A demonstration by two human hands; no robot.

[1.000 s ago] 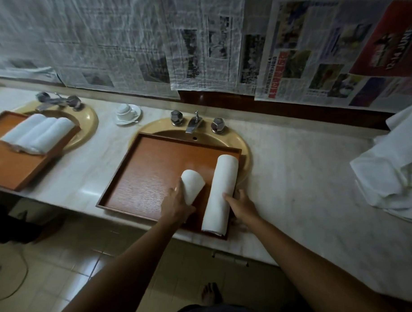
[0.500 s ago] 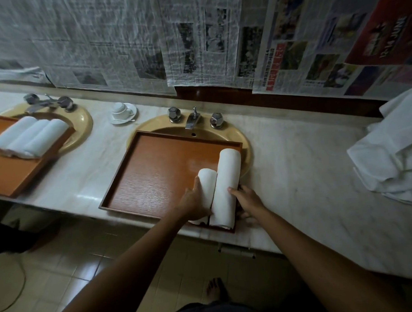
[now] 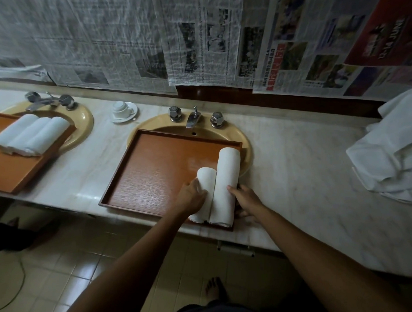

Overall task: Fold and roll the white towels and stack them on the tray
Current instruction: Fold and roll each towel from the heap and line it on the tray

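Gripping short roll (image 3: 205,179), left hand (image 3: 191,199) curls; right hand (image 3: 247,200), seemingly spread, touches long roll (image 3: 226,176).

Newspaper sheets (image 3: 116,37) cover the wall from 10 to 2 o'clock. Below, a pale marble counter (image 3: 306,175) carries two mustard-yellow basins, one at 12 o'clock (image 3: 245,140), one at 10 (image 3: 84,118), each with chrome taps (image 3: 194,117). Glossy floor tiles (image 3: 87,265) lie dim at 7 o'clock.

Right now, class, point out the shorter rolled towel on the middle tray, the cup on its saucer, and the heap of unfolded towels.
Shorter rolled towel (image 3: 207,179): head view, its far end.
Cup (image 3: 120,107): head view, its white side.
Heap of unfolded towels (image 3: 394,154): head view, its middle fold.
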